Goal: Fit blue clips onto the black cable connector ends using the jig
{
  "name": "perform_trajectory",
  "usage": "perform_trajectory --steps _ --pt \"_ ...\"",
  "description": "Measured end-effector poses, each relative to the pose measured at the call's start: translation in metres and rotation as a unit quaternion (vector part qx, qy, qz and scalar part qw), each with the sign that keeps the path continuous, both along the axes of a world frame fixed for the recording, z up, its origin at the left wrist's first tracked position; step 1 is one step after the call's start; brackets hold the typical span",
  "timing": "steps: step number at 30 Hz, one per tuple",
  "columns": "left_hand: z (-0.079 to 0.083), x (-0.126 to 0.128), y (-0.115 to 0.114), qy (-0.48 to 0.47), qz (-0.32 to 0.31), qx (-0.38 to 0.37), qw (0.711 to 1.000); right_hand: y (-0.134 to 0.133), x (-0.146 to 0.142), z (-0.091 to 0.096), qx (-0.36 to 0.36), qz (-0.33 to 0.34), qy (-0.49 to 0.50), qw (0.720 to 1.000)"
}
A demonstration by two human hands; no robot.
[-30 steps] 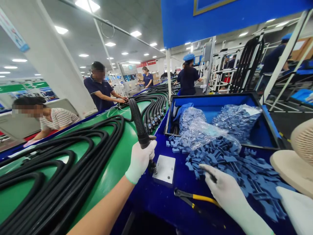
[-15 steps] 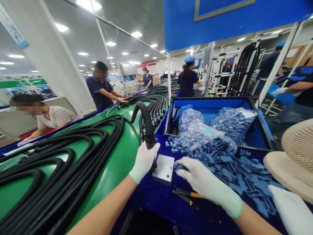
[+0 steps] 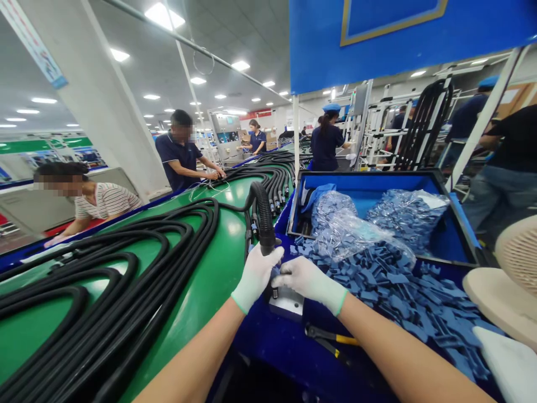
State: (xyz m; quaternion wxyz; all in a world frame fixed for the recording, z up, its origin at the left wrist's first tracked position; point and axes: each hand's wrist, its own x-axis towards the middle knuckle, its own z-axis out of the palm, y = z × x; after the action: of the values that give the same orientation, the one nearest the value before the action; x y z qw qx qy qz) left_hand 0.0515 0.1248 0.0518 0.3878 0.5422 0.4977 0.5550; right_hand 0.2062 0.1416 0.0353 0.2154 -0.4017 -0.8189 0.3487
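My left hand (image 3: 257,273), in a white glove, is closed round the end of a black corrugated hose (image 3: 262,215), holding it upright over a small grey metal plate (image 3: 287,302). The hose's threaded tip (image 3: 274,291) pokes out below my fingers. My right hand (image 3: 308,280), also gloved, is pressed against the left one at the hose end, fingers closed on a small blue piece that barely shows. A heap of blue plastic pieces (image 3: 390,285) lies just right of my hands on the blue bench.
Several black hoses (image 3: 104,280) lie looped on the green conveyor (image 3: 218,246). A blue tray (image 3: 377,187) holds bags of blue pieces (image 3: 403,210). Yellow-handled pliers (image 3: 331,337) lie near the bench's front edge. A beige fan (image 3: 509,268) stands right. Other workers stand along the line.
My right hand left the heap of blue pieces and moved left to meet my left hand at the hose end. The hose end shifted right, over the metal plate.
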Motion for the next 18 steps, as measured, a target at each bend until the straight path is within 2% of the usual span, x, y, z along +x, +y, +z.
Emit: perform_trajectory --steps 3,5,7,9,11,14,18 --pt "0.003 -0.003 -0.005 0.013 0.007 0.003 1.0 -0.007 -0.001 0.0 0.004 -0.001 -0.012 1.0" --pt "0.001 -0.017 -0.008 0.031 0.036 0.0 0.999 -0.013 -0.002 0.001 0.011 0.011 -0.013 1.0" --pt "-0.004 -0.044 -0.012 0.054 0.086 -0.018 0.995 -0.016 -0.002 0.003 0.006 0.027 -0.013 1.0" --pt "-0.012 -0.082 -0.023 0.083 0.135 -0.055 0.986 -0.016 -0.001 0.003 -0.014 0.042 -0.02 0.999" --pt "-0.019 -0.124 -0.046 0.12 0.157 -0.111 0.974 -0.015 0.0 0.003 -0.019 0.047 -0.036 0.998" --pt "-0.026 -0.18 -0.096 0.186 0.158 -0.189 0.951 -0.014 0.001 -0.001 -0.008 0.036 -0.062 0.997" --pt "-0.032 -0.23 -0.168 0.272 0.23 -0.231 0.905 -0.013 0.001 -0.007 -0.012 0.034 -0.073 0.997"
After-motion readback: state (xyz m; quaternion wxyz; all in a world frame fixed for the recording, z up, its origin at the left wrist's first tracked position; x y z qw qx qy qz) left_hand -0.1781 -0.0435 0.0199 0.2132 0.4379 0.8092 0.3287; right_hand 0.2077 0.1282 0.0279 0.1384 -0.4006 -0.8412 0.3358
